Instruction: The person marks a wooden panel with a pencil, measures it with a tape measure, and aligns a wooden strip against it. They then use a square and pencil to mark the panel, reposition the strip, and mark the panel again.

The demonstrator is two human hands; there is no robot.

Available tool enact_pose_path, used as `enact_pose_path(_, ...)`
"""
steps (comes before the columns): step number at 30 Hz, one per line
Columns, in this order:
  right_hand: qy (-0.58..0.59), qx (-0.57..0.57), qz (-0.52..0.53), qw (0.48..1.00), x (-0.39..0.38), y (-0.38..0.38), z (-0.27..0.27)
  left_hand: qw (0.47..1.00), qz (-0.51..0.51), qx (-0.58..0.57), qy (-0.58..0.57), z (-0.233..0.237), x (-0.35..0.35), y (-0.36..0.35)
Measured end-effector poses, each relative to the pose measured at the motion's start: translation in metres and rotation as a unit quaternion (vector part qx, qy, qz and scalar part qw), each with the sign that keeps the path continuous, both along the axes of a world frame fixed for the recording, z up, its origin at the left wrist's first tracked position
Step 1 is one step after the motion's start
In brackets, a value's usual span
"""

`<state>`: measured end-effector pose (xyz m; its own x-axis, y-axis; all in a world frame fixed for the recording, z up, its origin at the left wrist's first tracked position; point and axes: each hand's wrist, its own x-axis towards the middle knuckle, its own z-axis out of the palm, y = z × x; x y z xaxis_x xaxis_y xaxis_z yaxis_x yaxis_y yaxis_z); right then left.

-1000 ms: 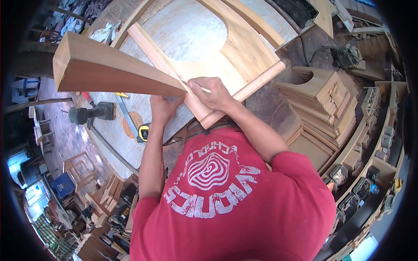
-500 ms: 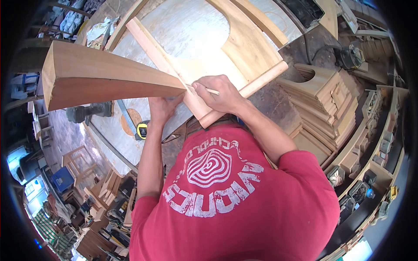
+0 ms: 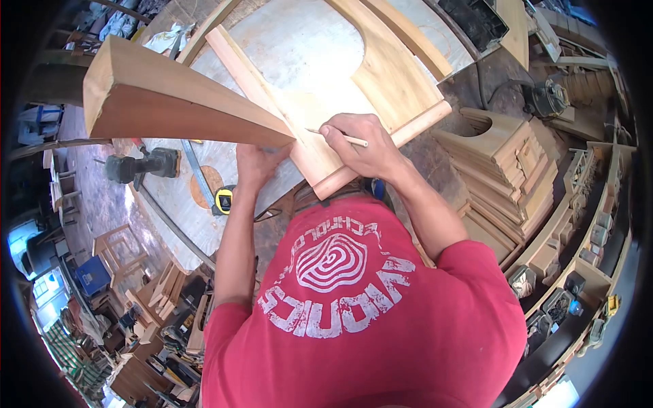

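My right hand (image 3: pixel 364 146) is closed round a pencil (image 3: pixel 356 141), whose tip lies at the face of a pale wooden frame (image 3: pixel 314 160). A long tapering wooden post (image 3: pixel 183 95) rises toward the camera on the left, its narrow end against the frame. Below that end, my left hand (image 3: pixel 256 166) grips the post, its fingers partly hidden behind the wood. The frame's curved panel (image 3: pixel 398 81) reaches away to the upper right, with a rounded rail (image 3: pixel 422 124) along its near edge.
On the worktable (image 3: pixel 170 221) are a yellow tape measure (image 3: pixel 223 200), a metal ruler (image 3: pixel 196 168) and a cordless drill (image 3: pixel 143 165). Stacked cut panels (image 3: pixel 500 170) stand at the right, near a power tool (image 3: pixel 546 98). Shelves with small parts curve along the far right.
The post's wide end has shifted up and right in view, showing more of the drill. My right hand and the pencil have moved slightly right, away from the post's narrow end.
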<state>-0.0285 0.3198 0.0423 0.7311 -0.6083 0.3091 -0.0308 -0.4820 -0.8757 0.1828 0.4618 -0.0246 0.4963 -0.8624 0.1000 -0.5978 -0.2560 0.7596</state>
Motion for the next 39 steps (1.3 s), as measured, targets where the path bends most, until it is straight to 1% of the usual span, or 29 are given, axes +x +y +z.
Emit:
enact_pose_path(3,0.018,-0.029,0.025,0.999,-0.01,0.007,0.007,0.999,0.022,0.039,0.015,0.003,-0.005,0.004)
enact_pose_path(5,-0.008,-0.051,-0.004,0.999,-0.023,0.013,0.001,0.997,0.038,0.057,0.033,0.008,-0.007,0.013)
enact_pose_path(6,-0.022,-0.063,-0.018,0.998,-0.029,0.013,-0.002,0.998,0.038,0.045,0.032,0.01,-0.007,0.021)
enact_pose_path(8,-0.022,-0.016,-0.059,0.998,-0.048,0.011,-0.004,0.998,0.038,0.032,0.034,0.011,-0.012,0.047)
enact_pose_path(9,-0.019,0.012,-0.08,0.997,-0.059,0.013,-0.005,0.993,0.058,0.013,0.103,0.013,-0.017,0.059)
enact_pose_path(11,0.04,0.101,-0.126,0.986,-0.08,0.014,-0.004,0.965,0.097,-0.029,0.241,0.015,-0.026,0.077)
enact_pose_path(12,0.069,0.143,-0.149,0.976,-0.087,0.013,-0.003,0.94,0.087,-0.096,0.317,0.006,-0.028,0.085)
enact_pose_path(15,0.113,0.152,-0.148,0.971,-0.096,0.011,0.01,0.892,0.136,-0.097,0.42,-0.004,-0.033,0.094)
enact_pose_path(18,0.146,0.082,-0.166,0.972,-0.098,0.011,0.005,0.886,0.204,-0.071,0.409,-0.019,-0.043,0.093)
enact_pose_path(21,0.203,0.012,-0.174,0.964,-0.102,0.012,0.003,0.874,0.251,-0.041,0.414,-0.026,-0.048,0.093)
enact_pose_path(22,0.225,-0.007,-0.17,0.959,-0.105,0.011,0.002,0.878,0.278,-0.021,0.39,-0.028,-0.051,0.093)
enact_pose_path(25,0.267,-0.014,-0.169,0.949,-0.114,0.004,-0.005,0.865,0.311,-0.013,0.393,-0.032,-0.056,0.09)
enact_pose_path(26,0.294,-0.016,-0.172,0.94,-0.117,-0.001,-0.007,0.851,0.329,-0.018,0.409,-0.032,-0.055,0.088)
enact_pose_path(29,0.362,-0.032,-0.173,0.915,-0.133,-0.024,-0.01,0.852,0.358,-0.012,0.381,-0.026,-0.06,0.084)
enact_pose_path(30,0.37,-0.044,-0.173,0.912,-0.139,-0.033,-0.012,0.86,0.372,-0.007,0.35,-0.024,-0.063,0.084)
enact_pose_path(33,0.381,-0.074,-0.162,0.907,-0.151,-0.067,-0.018,0.897,0.398,0.042,0.188,-0.036,-0.062,0.093)
enact_pose_path(34,0.382,-0.084,-0.156,0.907,-0.155,-0.079,-0.02,0.888,0.418,0.061,0.181,-0.035,-0.066,0.093)
enact_pose_path(36,0.393,-0.09,-0.14,0.904,-0.159,-0.108,-0.028,0.883,0.449,0.134,0.033,-0.022,-0.086,0.082)
enact_pose_path(37,0.397,-0.096,-0.13,0.904,-0.159,-0.125,-0.032,0.869,0.463,0.171,-0.04,-0.014,-0.096,0.073)
enact_pose_path(38,0.388,-0.103,-0.128,0.907,-0.161,-0.143,-0.034,0.866,0.474,0.157,0.02,-0.003,-0.106,0.065)
enact_pose_path(39,0.378,-0.109,-0.125,0.911,-0.162,-0.162,-0.037,0.86,0.496,0.121,0.003,-0.005,-0.118,0.057)
